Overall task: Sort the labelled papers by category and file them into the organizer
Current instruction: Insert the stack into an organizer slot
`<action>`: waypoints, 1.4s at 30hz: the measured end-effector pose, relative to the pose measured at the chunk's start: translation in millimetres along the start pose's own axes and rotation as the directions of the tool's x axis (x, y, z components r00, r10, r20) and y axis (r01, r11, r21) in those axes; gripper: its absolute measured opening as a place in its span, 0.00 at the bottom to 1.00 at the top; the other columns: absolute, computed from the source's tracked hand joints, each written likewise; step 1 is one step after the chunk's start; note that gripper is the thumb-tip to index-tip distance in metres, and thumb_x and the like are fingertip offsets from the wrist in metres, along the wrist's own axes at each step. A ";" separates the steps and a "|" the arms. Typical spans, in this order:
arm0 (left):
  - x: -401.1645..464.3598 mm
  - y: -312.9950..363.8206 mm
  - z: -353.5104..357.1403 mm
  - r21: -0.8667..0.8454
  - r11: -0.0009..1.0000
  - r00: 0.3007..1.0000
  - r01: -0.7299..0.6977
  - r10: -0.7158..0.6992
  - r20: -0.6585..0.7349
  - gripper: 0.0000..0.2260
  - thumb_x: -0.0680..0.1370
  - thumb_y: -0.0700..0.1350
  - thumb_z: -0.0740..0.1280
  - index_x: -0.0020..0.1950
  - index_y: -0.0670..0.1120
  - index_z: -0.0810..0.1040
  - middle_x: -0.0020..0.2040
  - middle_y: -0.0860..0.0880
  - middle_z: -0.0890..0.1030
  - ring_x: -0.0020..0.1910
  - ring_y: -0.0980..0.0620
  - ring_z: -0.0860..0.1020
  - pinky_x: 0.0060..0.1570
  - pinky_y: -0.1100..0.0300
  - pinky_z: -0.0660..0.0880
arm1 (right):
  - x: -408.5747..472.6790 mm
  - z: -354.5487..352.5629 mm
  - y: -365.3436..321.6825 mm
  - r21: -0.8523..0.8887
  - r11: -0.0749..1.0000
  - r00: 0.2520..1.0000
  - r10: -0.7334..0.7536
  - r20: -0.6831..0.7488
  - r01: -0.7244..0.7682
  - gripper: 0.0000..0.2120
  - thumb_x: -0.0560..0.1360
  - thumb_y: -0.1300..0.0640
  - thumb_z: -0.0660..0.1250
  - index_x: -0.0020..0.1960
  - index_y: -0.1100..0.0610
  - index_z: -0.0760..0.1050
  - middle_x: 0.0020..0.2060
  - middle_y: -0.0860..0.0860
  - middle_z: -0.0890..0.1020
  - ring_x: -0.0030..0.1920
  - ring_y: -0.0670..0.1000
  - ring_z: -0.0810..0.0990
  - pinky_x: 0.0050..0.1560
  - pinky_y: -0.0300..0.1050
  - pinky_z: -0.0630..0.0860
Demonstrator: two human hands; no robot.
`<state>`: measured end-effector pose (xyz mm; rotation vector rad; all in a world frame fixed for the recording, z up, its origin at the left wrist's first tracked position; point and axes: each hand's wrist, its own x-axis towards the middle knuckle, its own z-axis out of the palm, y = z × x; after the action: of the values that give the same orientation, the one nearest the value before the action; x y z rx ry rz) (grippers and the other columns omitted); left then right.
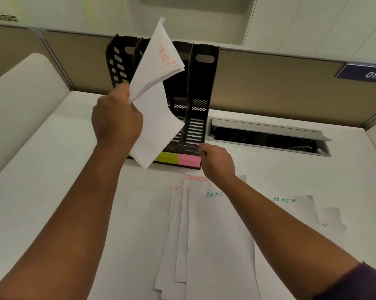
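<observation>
My left hand [117,114] grips a bundle of white papers [158,87] with red lettering, held up in front of the black organizer [201,83]. The bundle tilts and hides the organizer's left and middle slots. My right hand [216,162] rests with curled fingers against the organizer's front right corner, beside a pink label [189,161] and a yellow-green label [166,158] on its base. Whether it grips the organizer is unclear. On the desk lie loose papers marked SPORTS [195,178] and ADMIN [214,194], with another ADMIN sheet [284,200] to the right.
The white desk [52,169] ends at a beige partition [269,83] behind the organizer. An open cable hatch [269,137] sits right of the organizer. A rounded white divider [20,94] stands at the left. A blue "015" sign [364,72] hangs on the partition.
</observation>
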<state>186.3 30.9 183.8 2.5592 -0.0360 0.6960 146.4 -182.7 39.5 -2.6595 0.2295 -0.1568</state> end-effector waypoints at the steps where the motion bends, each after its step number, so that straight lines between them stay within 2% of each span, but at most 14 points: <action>1: 6.2 1.4 4.3 -0.006 1.000 1.000 0.004 -0.004 -0.008 0.10 0.77 0.37 0.62 0.57 0.44 0.78 0.50 0.39 0.83 0.47 0.33 0.79 0.43 0.47 0.75 | 1.9 0.2 -0.4 0.000 1.000 1.000 0.009 0.005 -0.009 0.11 0.83 0.59 0.59 0.56 0.55 0.80 0.45 0.54 0.85 0.43 0.55 0.81 0.45 0.50 0.82; 7: 26.8 9.6 47.1 -0.056 0.998 1.000 -0.011 0.011 -0.013 0.12 0.75 0.35 0.61 0.57 0.44 0.76 0.48 0.39 0.83 0.47 0.33 0.79 0.44 0.46 0.75 | 7.2 3.0 -0.2 0.021 0.999 0.999 0.038 0.023 -0.038 0.10 0.82 0.60 0.59 0.47 0.53 0.78 0.39 0.51 0.82 0.37 0.52 0.78 0.36 0.44 0.75; 11: 30.1 15.1 74.3 -0.096 0.995 0.999 -0.003 -0.001 -0.037 0.13 0.76 0.34 0.61 0.58 0.43 0.76 0.48 0.40 0.83 0.47 0.36 0.79 0.41 0.51 0.71 | 7.7 2.1 0.0 0.047 0.998 0.999 0.044 0.033 -0.045 0.11 0.81 0.61 0.59 0.44 0.52 0.76 0.36 0.50 0.81 0.35 0.51 0.77 0.31 0.41 0.67; 16: 27.1 24.5 105.2 -0.339 0.928 0.986 0.153 -0.169 -0.017 0.14 0.80 0.38 0.59 0.62 0.45 0.79 0.53 0.45 0.84 0.50 0.45 0.81 0.51 0.54 0.78 | 10.1 5.0 1.4 0.076 0.996 0.999 0.046 0.023 -0.047 0.11 0.81 0.61 0.59 0.47 0.54 0.79 0.37 0.51 0.82 0.37 0.52 0.78 0.36 0.45 0.75; 20: 31.7 38.9 107.5 -0.530 0.822 0.960 0.209 -0.275 -0.048 0.12 0.82 0.41 0.60 0.59 0.43 0.81 0.48 0.52 0.82 0.44 0.57 0.76 0.41 0.74 0.71 | 10.5 4.6 0.7 0.101 0.994 0.999 0.037 0.022 -0.039 0.12 0.81 0.61 0.59 0.46 0.55 0.80 0.37 0.51 0.83 0.37 0.52 0.79 0.37 0.48 0.78; 22: 38.7 43.9 107.3 -0.603 0.762 0.939 0.236 -0.339 -0.061 0.12 0.82 0.42 0.60 0.59 0.44 0.81 0.46 0.57 0.79 0.42 0.61 0.76 0.42 0.75 0.71 | 11.8 4.8 2.3 0.100 0.994 0.999 0.035 0.023 -0.037 0.12 0.81 0.61 0.59 0.46 0.55 0.80 0.37 0.51 0.83 0.37 0.53 0.80 0.37 0.48 0.78; 25: 41.3 46.3 113.4 -0.621 0.749 0.940 0.232 -0.337 -0.055 0.12 0.83 0.42 0.60 0.59 0.44 0.81 0.43 0.60 0.77 0.39 0.66 0.76 0.43 0.75 0.73 | 12.0 5.2 3.5 0.106 0.993 0.999 0.041 0.028 -0.044 0.12 0.81 0.61 0.59 0.47 0.56 0.81 0.38 0.52 0.84 0.38 0.53 0.80 0.37 0.48 0.78; 27: 35.2 42.1 123.3 -0.616 0.751 0.944 0.237 -0.328 -0.037 0.12 0.82 0.42 0.60 0.61 0.43 0.81 0.46 0.56 0.81 0.42 0.62 0.78 0.42 0.76 0.71 | 12.2 4.7 2.8 0.113 0.993 0.999 0.040 0.030 -0.043 0.12 0.81 0.61 0.59 0.47 0.56 0.81 0.38 0.52 0.84 0.39 0.54 0.80 0.38 0.48 0.78; 29: 25.0 35.1 139.5 -0.617 0.735 0.938 0.281 -0.345 0.016 0.14 0.82 0.43 0.60 0.63 0.42 0.80 0.52 0.51 0.83 0.49 0.54 0.80 0.46 0.72 0.71 | 11.9 3.4 2.1 0.117 0.992 0.999 0.037 0.037 -0.041 0.12 0.82 0.61 0.59 0.49 0.56 0.81 0.39 0.51 0.84 0.40 0.54 0.80 0.40 0.48 0.78; 31: 10.0 28.2 156.5 -0.600 0.709 0.921 0.370 -0.364 0.138 0.14 0.83 0.44 0.59 0.65 0.43 0.78 0.52 0.51 0.81 0.51 0.52 0.79 0.49 0.66 0.71 | 11.8 2.4 2.4 0.116 0.993 0.999 0.033 0.034 -0.037 0.12 0.82 0.61 0.59 0.52 0.56 0.82 0.41 0.52 0.85 0.41 0.54 0.80 0.42 0.49 0.79; 34: -3.6 18.0 174.9 -0.512 0.701 0.865 0.497 -0.352 0.358 0.13 0.81 0.39 0.59 0.63 0.45 0.76 0.50 0.49 0.80 0.50 0.46 0.80 0.39 0.63 0.72 | 13.5 3.6 5.5 0.112 0.993 0.999 0.022 0.024 -0.025 0.12 0.81 0.61 0.59 0.49 0.56 0.82 0.39 0.52 0.84 0.39 0.55 0.79 0.36 0.46 0.76; 37: 0.2 11.9 173.3 -0.440 0.751 0.843 0.492 -0.285 0.456 0.16 0.76 0.37 0.62 0.63 0.46 0.72 0.55 0.46 0.78 0.51 0.44 0.79 0.36 0.57 0.76 | 14.4 5.5 7.7 0.100 0.995 0.999 0.022 0.036 -0.026 0.12 0.80 0.62 0.59 0.44 0.55 0.80 0.35 0.51 0.82 0.36 0.54 0.77 0.31 0.42 0.67; 40: -4.3 9.0 167.0 -0.392 0.811 0.840 0.434 -0.207 0.501 0.20 0.74 0.40 0.68 0.65 0.46 0.69 0.56 0.48 0.76 0.52 0.46 0.78 0.36 0.53 0.79 | 16.8 3.4 7.4 0.117 0.993 0.998 0.028 0.054 -0.034 0.12 0.81 0.60 0.60 0.47 0.55 0.82 0.39 0.52 0.84 0.40 0.56 0.80 0.37 0.45 0.75; 42: -16.3 5.8 162.6 -0.361 0.862 0.868 0.356 -0.161 0.469 0.23 0.71 0.42 0.69 0.65 0.47 0.68 0.56 0.48 0.75 0.53 0.45 0.77 0.36 0.53 0.79 | 13.5 0.0 7.3 0.176 0.983 0.997 0.043 0.070 -0.054 0.13 0.83 0.59 0.60 0.58 0.54 0.83 0.50 0.54 0.86 0.49 0.57 0.82 0.49 0.49 0.80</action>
<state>247.7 -50.7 56.1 2.1642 0.0166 0.0004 158.6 -191.7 37.1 -2.4746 0.2469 -0.0701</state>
